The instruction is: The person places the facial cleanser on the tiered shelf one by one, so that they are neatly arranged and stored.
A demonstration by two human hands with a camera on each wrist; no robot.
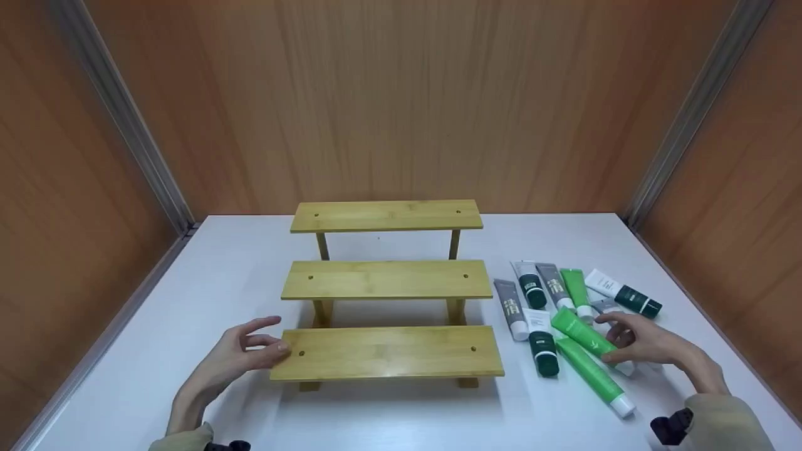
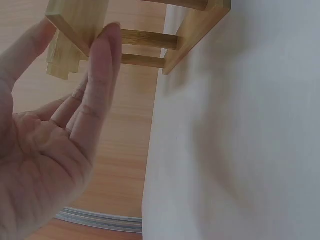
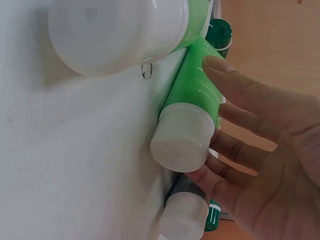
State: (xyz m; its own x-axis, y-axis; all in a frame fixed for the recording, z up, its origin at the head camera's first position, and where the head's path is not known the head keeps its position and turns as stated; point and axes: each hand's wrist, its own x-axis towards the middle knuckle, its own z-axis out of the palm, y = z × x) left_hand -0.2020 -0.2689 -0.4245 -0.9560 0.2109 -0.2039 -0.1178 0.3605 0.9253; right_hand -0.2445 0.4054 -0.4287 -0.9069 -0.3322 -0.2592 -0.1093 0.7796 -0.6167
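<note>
My left hand (image 1: 235, 351) is at the left end of the lowest shelf of a three-tier bamboo rack (image 1: 388, 354). Its thumb touches the shelf's end while the other fingers stay loosely extended; the left wrist view shows fingertips at the board (image 2: 80, 20). On the right, my right hand (image 1: 648, 341) reaches over a green squeeze tube (image 1: 583, 335), its thumb at the near side and its fingers spread on the far side. In the right wrist view, the thumb overlaps the green tube (image 3: 192, 82), and the fingers lie beside its white cap (image 3: 182, 140).
Another green tube (image 1: 592, 376) lies nearest the front. Around it are grey tubes (image 1: 510, 307), white tubes with dark green caps (image 1: 542, 347), and a smaller green tube (image 1: 575, 288). Wooden panels (image 1: 401, 106) enclose the white table (image 1: 244, 250) at the back and sides.
</note>
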